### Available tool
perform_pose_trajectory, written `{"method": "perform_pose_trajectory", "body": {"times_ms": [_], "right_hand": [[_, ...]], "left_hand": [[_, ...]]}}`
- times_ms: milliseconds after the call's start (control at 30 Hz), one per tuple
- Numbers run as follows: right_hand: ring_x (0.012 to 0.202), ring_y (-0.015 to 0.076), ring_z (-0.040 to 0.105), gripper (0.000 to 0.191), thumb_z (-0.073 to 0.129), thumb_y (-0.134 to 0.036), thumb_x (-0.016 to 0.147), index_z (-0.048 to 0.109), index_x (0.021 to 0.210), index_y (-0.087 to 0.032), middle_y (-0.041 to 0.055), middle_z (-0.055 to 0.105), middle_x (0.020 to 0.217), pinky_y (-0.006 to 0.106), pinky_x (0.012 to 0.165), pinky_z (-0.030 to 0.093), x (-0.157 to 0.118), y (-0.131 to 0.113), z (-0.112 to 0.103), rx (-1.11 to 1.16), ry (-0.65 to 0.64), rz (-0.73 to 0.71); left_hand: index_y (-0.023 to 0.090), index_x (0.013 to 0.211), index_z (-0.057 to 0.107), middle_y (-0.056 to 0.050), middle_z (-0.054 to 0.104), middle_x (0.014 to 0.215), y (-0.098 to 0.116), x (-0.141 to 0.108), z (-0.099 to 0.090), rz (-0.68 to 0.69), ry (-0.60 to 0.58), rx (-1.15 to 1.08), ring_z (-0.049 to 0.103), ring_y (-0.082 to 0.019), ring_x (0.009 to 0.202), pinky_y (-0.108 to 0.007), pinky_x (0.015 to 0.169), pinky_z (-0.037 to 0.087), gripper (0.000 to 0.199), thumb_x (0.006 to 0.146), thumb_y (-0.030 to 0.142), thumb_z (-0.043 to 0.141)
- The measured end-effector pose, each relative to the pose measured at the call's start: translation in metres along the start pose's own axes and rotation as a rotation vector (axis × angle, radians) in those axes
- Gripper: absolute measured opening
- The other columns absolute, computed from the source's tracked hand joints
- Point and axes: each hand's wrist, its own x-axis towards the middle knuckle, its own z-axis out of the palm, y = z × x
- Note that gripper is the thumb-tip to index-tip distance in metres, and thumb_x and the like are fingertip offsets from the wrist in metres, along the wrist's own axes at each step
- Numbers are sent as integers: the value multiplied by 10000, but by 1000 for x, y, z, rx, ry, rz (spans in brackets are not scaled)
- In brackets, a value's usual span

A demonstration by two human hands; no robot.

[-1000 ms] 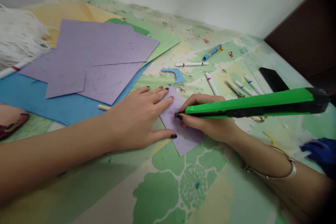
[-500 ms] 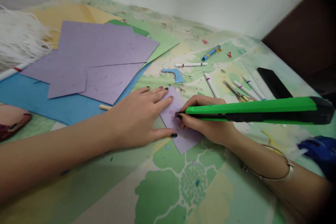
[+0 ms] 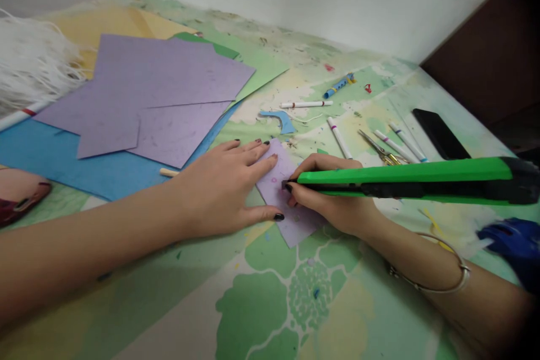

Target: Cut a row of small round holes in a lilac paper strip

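Note:
A small purple paper piece point(image 3: 297, 230) with a few tiny round marks lies on the patterned tablecloth. My left hand point(image 3: 230, 188) rests flat on its left side, fingers stretched and thumb apart, holding nothing. In my right hand point(image 3: 343, 199) is a green and black utility knife point(image 3: 405, 179), gripped low near its front end. The knife's tip meets the paper just right of my left fingers, close to a pink ring mark. My fingertips partly cover the tip, so how far the blade sticks out is hard to see.
Purple sheets point(image 3: 169, 70) overlap a blue sheet point(image 3: 97, 171) at left, beside white string point(image 3: 36, 64). Farther right lie several markers point(image 3: 340, 138), scissors point(image 3: 382, 149), a rolled blue paper piece point(image 3: 338, 85), a blue scrap point(image 3: 280, 120), a black phone point(image 3: 439, 132) and a dark blue object point(image 3: 512, 244).
The knife's rear end has dipped slightly and shifted a little right. Both hands and the purple paper stay in nearly the same place.

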Motion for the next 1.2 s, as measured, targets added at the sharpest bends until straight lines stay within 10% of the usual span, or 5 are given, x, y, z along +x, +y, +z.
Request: {"method": "perform_pose_trajectory", "body": {"times_ms": [600, 867, 1200], "right_hand": [[564, 130, 683, 72, 695, -225, 801, 629, 794, -196, -11, 699, 628, 222, 553, 547, -1, 2, -5, 265, 207, -48], [544, 117, 636, 60, 728, -194, 729, 675, 752, -181, -1, 686, 627, 202, 481, 505, 5, 2, -5, 191, -37, 26], [595, 135, 652, 48, 713, -200, 719, 672, 733, -180, 12, 702, 670, 227, 526, 508, 4, 0, -4, 117, -45, 35]], "left_hand": [[5, 1270, 548, -286, 589, 1249, 13, 1, 1, -24, 27, 196, 538, -393, 1203, -500, 985, 435, 817, 846, 690, 415], [-5, 968, 681, -284, 694, 877, 32, 2, -4, -164, -11, 330, 677, -364, 773, -448, 637, 545, 807, 811, 736, 403], [7, 939, 687, -256, 687, 805, 31, 0, -4, -139, 35, 314, 666, -343, 726, -439, 606, 539, 793, 838, 715, 345]]}}
